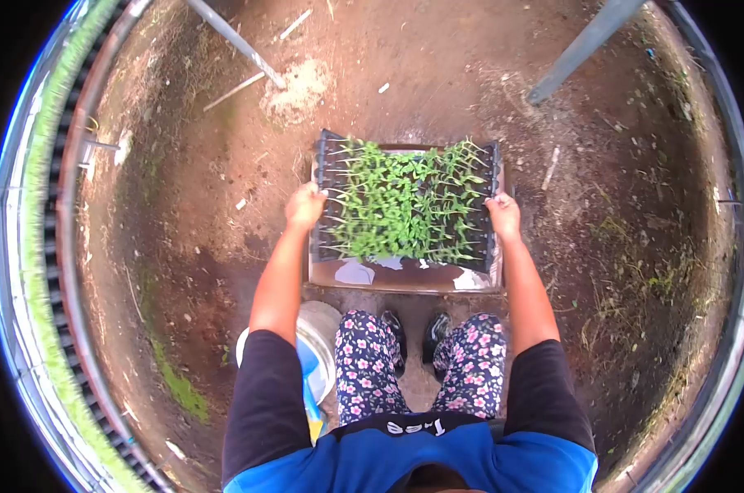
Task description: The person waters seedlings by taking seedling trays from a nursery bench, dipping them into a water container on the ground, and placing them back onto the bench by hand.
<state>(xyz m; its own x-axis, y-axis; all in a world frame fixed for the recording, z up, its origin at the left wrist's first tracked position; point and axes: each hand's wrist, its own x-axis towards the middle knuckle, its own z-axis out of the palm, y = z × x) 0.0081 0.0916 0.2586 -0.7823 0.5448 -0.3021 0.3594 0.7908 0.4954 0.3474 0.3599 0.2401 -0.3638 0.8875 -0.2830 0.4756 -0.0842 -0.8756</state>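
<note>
A black seedling tray (327, 156) full of green seedlings (400, 197) is between my hands. My left hand (306, 206) grips its left edge, fingers closed round the rim. On the opposite edge, my right hand (504, 215) is closed in the same way. Under the seedling tray lies a shallow rectangular basin (405, 282), its near side showing wet, reflecting liquid. Whether the seedling tray touches the liquid cannot be made out from above.
Beside my left leg stands a white bucket (327, 337) with a blue and yellow object (310, 386) at it. Metal posts (581, 53) rise from the dirt floor (437, 82) ahead. A low curved border (59, 246) runs along the left.
</note>
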